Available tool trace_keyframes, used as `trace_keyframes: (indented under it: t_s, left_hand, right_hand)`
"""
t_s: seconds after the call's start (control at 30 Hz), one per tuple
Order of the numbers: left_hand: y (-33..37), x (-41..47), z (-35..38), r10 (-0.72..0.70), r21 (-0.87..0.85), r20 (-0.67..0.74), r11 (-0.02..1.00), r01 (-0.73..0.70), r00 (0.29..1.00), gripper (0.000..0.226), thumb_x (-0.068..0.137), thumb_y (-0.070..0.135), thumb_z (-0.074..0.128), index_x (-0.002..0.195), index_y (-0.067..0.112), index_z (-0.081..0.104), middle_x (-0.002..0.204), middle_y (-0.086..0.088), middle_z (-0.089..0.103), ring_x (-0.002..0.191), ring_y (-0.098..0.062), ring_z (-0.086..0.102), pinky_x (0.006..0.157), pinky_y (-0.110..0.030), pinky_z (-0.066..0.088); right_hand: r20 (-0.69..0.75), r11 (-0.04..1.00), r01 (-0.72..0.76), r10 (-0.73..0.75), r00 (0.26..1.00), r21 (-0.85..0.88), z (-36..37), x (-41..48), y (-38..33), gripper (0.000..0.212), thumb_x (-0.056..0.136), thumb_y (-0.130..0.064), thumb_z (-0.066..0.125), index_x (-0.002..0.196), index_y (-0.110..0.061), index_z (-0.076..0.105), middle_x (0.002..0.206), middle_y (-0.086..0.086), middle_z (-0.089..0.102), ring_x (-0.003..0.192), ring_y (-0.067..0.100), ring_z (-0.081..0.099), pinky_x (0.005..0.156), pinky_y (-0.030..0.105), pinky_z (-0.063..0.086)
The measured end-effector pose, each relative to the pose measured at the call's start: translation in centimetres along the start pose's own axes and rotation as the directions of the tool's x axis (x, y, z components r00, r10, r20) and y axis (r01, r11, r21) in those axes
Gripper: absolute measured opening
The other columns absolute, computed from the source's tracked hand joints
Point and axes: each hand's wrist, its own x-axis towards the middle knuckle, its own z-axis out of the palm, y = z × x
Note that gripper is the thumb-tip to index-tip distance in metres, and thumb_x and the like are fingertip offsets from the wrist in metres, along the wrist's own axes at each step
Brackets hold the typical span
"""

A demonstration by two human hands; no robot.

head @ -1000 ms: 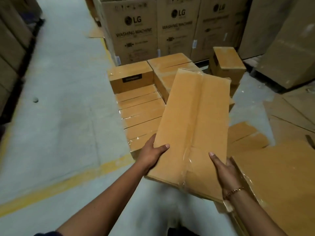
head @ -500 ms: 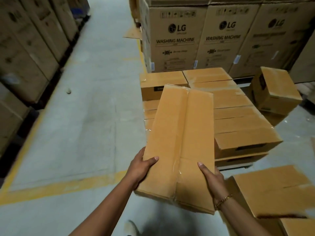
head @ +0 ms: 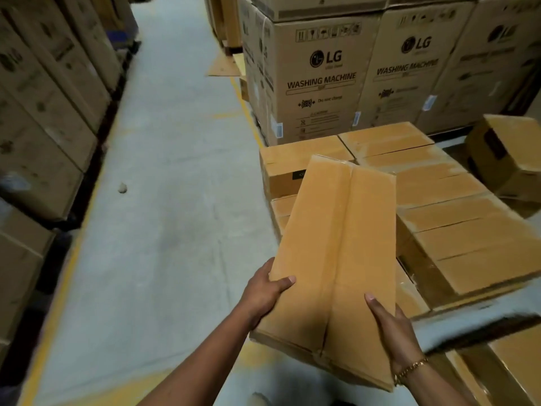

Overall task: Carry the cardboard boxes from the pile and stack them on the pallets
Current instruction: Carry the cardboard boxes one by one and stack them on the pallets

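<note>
I carry a long, flat cardboard box (head: 336, 253) with a taped centre seam, lengthwise in front of me. My left hand (head: 263, 291) grips its near left edge, thumb on top. My right hand (head: 392, 326) grips the near right edge, thumb on top, a gold bracelet at the wrist. Just beyond the carried box lies a low stack of similar boxes (head: 445, 200); the pallet beneath it is hidden. One box (head: 295, 168) sits higher at the stack's far left corner.
Tall washing machine cartons (head: 319, 80) wall off the back. More big cartons (head: 44, 118) line the left side of a concrete aisle (head: 164, 200) with a yellow floor line. A tilted box (head: 509, 153) sits at right; pile boxes (head: 503, 373) lie at lower right.
The view has swung left and closed in on the stack. The carried box has moved with me, still in both hands, and the pile has slid off to the lower right.
</note>
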Motion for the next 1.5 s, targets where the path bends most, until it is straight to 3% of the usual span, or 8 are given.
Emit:
trace_keyframes:
  t_s: [0.27,0.43,0.57,0.67,0.87,1.13,1.23,1.5]
  left_hand:
    - [2.6,9.4,-5.6,0.006,0.06,0.092,0.998,-0.012,0.996,0.038,0.087,0.032,0.076,0.117,0.046,0.058,0.113,0.013,0.072,0.103,-0.012,0.07,0.097,-0.04,0.055]
    - [4.6,17.1,-8.0,0.005,0.135,0.151,0.991,-0.025,0.989,0.045,0.089,0.035,0.075,0.128,0.042,0.053,0.122,0.008,0.068,0.109,-0.017,0.065,0.095,-0.037,0.052]
    - [6.3,25.0,-9.2,-0.015,0.197,0.195,0.98,-0.024,0.981,0.058,0.09,0.039,0.073,0.142,0.036,0.048,0.128,0.007,0.063,0.114,-0.021,0.06,0.092,-0.035,0.047]
    - [7.8,31.0,-9.8,-0.031,0.219,0.226,0.975,-0.02,0.974,0.059,0.091,0.039,0.073,0.144,0.036,0.048,0.134,0.006,0.061,0.117,-0.021,0.058,0.098,-0.038,0.047]
    - [11.0,41.5,-10.6,-0.132,0.29,0.302,0.956,0.041,0.944,0.063,0.092,0.042,0.07,0.148,0.038,0.042,0.149,0.004,0.049,0.131,-0.03,0.049,0.112,-0.054,0.04]
    - [14.2,53.9,-10.1,-0.248,0.397,0.419,0.915,0.069,0.873,0.071,0.083,0.051,0.077,0.145,0.038,0.047,0.138,0.005,0.059,0.122,-0.029,0.057,0.108,-0.055,0.045]
    - [13.8,59.8,-9.9,-0.266,0.46,0.485,0.888,0.016,0.833,0.085,0.067,0.071,0.077,0.142,0.044,0.048,0.136,0.009,0.062,0.121,-0.027,0.06,0.106,-0.058,0.047]
    - [12.0,75.1,-9.7,-0.333,0.497,0.669,0.865,-0.066,0.664,0.054,0.091,0.04,0.07,0.14,0.041,0.046,0.128,0.015,0.06,0.115,-0.009,0.059,0.08,-0.023,0.05]
  right_hand:
    - [-0.086,0.991,-0.052,0.063,0.994,0.125,7.8,4.4,-1.1,0.069,0.075,-0.055,0.081,0.13,-0.021,0.059,0.116,0.004,0.072,0.107,0.032,0.066,0.101,0.052,0.051]
    - [-0.122,0.981,-0.065,0.088,0.989,0.181,12.2,9.3,-2.3,0.064,0.08,-0.047,0.079,0.133,-0.017,0.058,0.116,0.003,0.072,0.108,0.031,0.066,0.102,0.05,0.051]
    - [-0.185,0.98,-0.082,0.116,0.976,0.182,16.0,14.4,-3.7,0.101,0.076,-0.059,0.082,0.155,-0.019,0.034,0.143,0.003,0.055,0.13,0.031,0.052,0.112,0.043,0.04]
    - [-0.248,0.973,-0.099,0.151,0.957,0.211,18.5,18.5,-5.3,0.108,0.078,-0.059,0.079,0.16,-0.017,0.022,0.157,0.008,0.041,0.142,0.031,0.041,0.114,0.042,0.036]
    - [-0.305,0.949,-0.173,0.252,0.919,0.262,22.4,25.4,-8.6,0.121,0.057,-0.08,0.081,0.155,-0.025,0.035,0.152,0.003,0.049,0.135,0.03,0.051,0.113,0.05,0.042]
    - [-0.389,0.91,-0.144,0.304,0.87,0.388,27.4,32.8,-11.6,0.066,0.076,-0.057,0.08,0.13,-0.03,0.054,0.127,-0.005,0.062,0.111,0.021,0.06,0.099,0.036,0.047]
    - [-0.439,0.889,-0.149,0.353,0.826,0.434,29.9,36.7,-10.7,0.098,0.072,-0.066,0.08,0.152,-0.024,0.042,0.143,0.001,0.056,0.127,0.027,0.055,0.108,0.044,0.045]
    - [-0.527,0.817,-0.181,0.505,0.683,0.548,38.2,46.6,-8.4,0.112,0.06,-0.077,0.081,0.152,-0.025,0.042,0.143,-0.001,0.058,0.128,0.024,0.056,0.11,0.045,0.044]
